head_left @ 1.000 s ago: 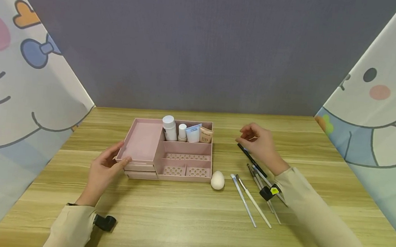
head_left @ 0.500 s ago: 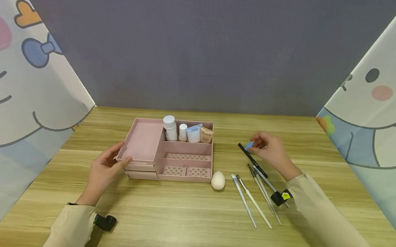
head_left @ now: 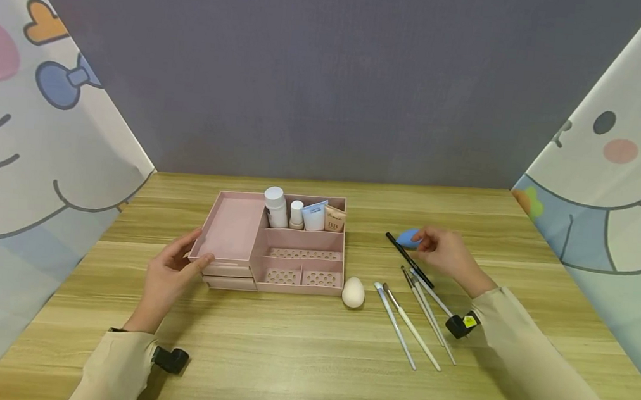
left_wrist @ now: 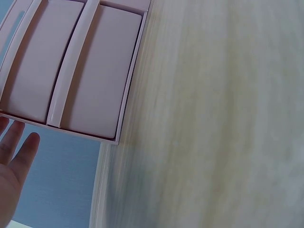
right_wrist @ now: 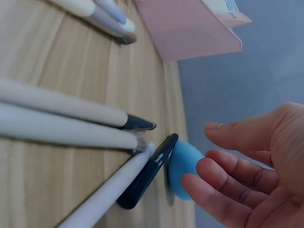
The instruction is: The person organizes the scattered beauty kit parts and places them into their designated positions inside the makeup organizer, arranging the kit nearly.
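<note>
My left hand (head_left: 167,275) rests at the front left corner of a pink makeup organizer (head_left: 234,224). Its thumb lies on the front edge, and the fingers reach along the left side. In the left wrist view, straight fingertips meet the side by two drawer fronts (left_wrist: 102,71). A blue makeup sponge (head_left: 407,238) lies behind a black pen (head_left: 410,260) on the table. My right hand (head_left: 446,254) is beside this sponge, fingertips right at it. The right wrist view has the thumb apart from the loosely bent fingers, which partly cover the sponge (right_wrist: 183,168).
A white egg-shaped sponge (head_left: 353,293) sits at the organizer's front right corner. Several makeup brushes (head_left: 411,328) lie right of it, close under my right forearm. A white bottle (head_left: 276,209), a smaller bottle and two tubes (head_left: 314,216) stand in the organizer's back compartment.
My right hand has moved right and toward me, away from the pen's far end. More of the blue sponge shows now. The left hand and organizer stay put.
</note>
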`<state>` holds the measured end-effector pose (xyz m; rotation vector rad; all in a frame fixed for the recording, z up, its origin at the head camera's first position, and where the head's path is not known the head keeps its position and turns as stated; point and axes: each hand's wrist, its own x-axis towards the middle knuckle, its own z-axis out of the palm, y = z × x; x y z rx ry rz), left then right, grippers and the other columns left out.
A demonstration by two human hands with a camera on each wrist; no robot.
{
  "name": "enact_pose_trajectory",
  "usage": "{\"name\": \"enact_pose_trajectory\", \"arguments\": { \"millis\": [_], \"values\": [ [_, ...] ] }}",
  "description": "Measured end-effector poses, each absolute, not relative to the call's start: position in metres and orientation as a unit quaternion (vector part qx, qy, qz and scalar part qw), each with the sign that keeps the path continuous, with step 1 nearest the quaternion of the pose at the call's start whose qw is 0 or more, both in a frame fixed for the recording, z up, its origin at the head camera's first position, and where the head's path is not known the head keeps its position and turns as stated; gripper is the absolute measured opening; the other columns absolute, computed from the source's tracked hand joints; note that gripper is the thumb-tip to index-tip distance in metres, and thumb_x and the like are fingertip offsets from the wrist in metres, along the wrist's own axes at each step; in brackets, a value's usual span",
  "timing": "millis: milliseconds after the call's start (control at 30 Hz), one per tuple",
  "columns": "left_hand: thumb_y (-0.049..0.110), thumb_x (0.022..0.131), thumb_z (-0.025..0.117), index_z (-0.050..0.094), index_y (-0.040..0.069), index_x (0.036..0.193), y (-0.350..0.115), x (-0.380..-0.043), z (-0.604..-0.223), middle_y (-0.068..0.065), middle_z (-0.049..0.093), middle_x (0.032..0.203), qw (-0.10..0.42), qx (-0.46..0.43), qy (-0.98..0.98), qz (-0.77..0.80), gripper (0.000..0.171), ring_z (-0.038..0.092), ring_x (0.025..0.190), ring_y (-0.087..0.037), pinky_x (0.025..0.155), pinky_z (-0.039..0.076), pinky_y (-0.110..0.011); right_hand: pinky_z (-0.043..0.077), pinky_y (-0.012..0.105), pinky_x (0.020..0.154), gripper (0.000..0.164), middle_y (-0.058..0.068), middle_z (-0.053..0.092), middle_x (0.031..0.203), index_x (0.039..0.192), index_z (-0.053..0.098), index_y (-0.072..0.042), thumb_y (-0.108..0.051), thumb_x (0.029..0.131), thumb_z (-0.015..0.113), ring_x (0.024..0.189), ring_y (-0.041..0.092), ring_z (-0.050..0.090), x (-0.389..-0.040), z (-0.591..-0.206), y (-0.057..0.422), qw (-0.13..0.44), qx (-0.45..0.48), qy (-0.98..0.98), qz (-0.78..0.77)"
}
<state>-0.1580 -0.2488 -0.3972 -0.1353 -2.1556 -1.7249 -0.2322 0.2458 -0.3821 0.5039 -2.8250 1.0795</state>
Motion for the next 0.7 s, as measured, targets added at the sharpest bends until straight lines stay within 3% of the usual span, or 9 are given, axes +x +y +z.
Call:
{"name": "enact_pose_trajectory", "arguments": {
  "millis": [367,700],
  "values": [
    [-0.01,0.086,0.071,0.058,-0.005,0.134,-0.249,-0.158,-0.398,-0.008,0.061,0.133,0.191,-0.045,-0.766,-0.612,0.05,0.059,0.111,0.002,0.087,0.05,-0.011,0.053,0.026,0.052,0.025,0.013,0.062,0.084,0.105,0.063,0.011,0.01,0.081,0.07,0.066,0.02,0.059,-0.235,-0.391,0.255,-0.056,0.153,-0.906,0.39],
    [-0.014,0.084,0.071,0.059,-0.006,0.132,-0.248,-0.16,-0.398,-0.007,0.062,0.131,0.201,-0.054,-0.76,-0.615,0.05,0.06,0.111,0.001,0.086,0.05,-0.012,0.055,0.031,0.052,0.031,0.015,0.061,0.088,0.111,0.061,0.013,0.008,0.082,0.072,0.069,0.021,0.06,-0.24,-0.395,0.256,-0.115,0.142,-0.898,0.401]
  ]
}}
